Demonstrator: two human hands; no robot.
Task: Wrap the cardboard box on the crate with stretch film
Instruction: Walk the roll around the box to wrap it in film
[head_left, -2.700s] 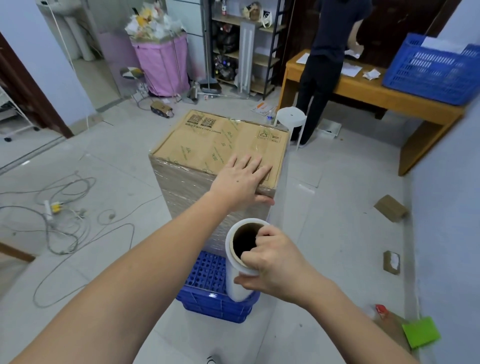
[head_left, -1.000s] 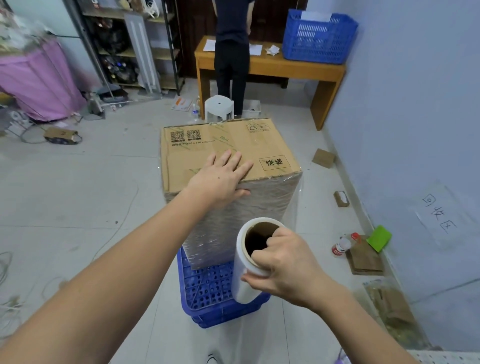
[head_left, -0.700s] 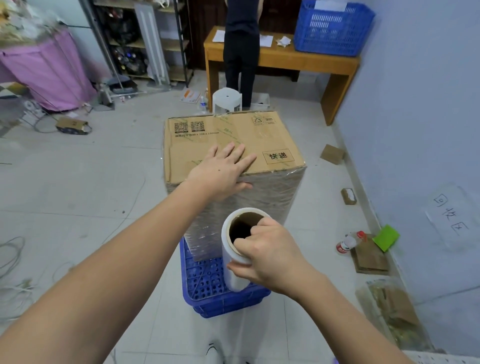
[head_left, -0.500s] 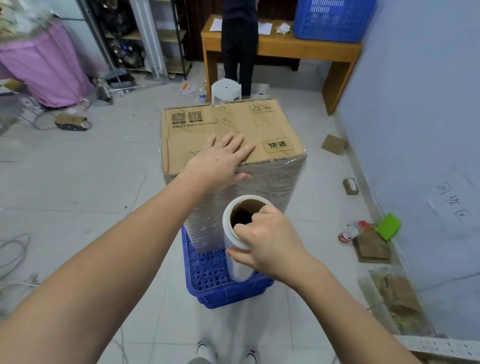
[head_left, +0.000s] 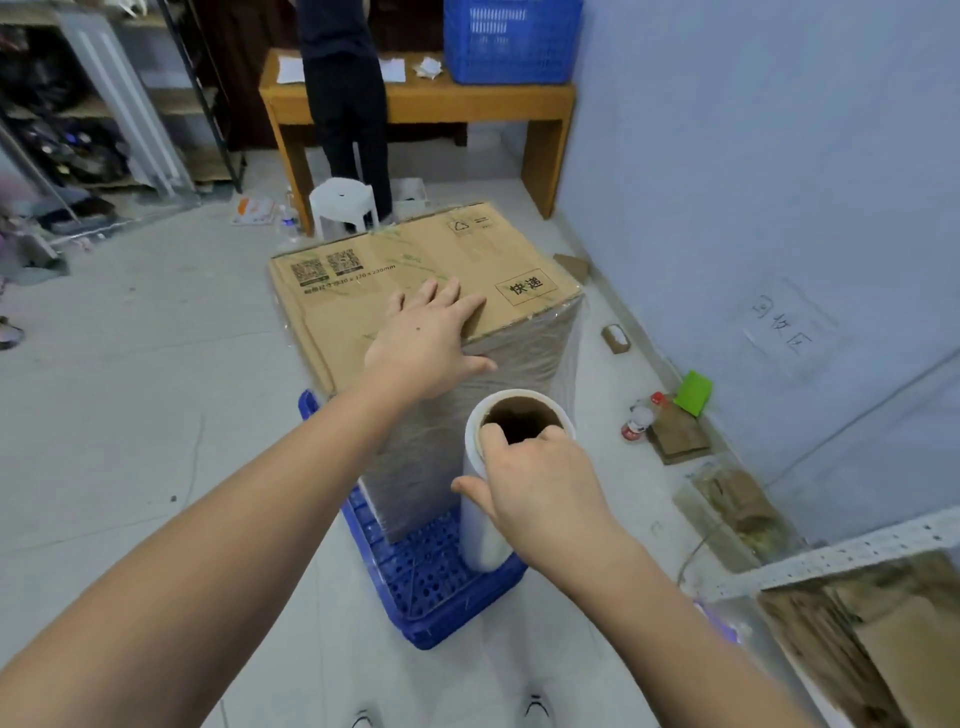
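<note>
The left hand (head_left: 423, 340) lies flat and spread on the near edge of the cardboard box (head_left: 415, 270), thumb down over its film-covered side; the box stands on a blue crate (head_left: 436, 582) below both hands; just right of the left hand, the right hand (head_left: 540, 483) grips the upright roll of stretch film (head_left: 485, 499) at its top, fingertips hooked into the core.

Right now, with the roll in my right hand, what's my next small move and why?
Probably carry the stretch film roll on around the cardboard box, right hand leading, left hand steadying the top: film stretches from the roll to the box's corner.
</note>
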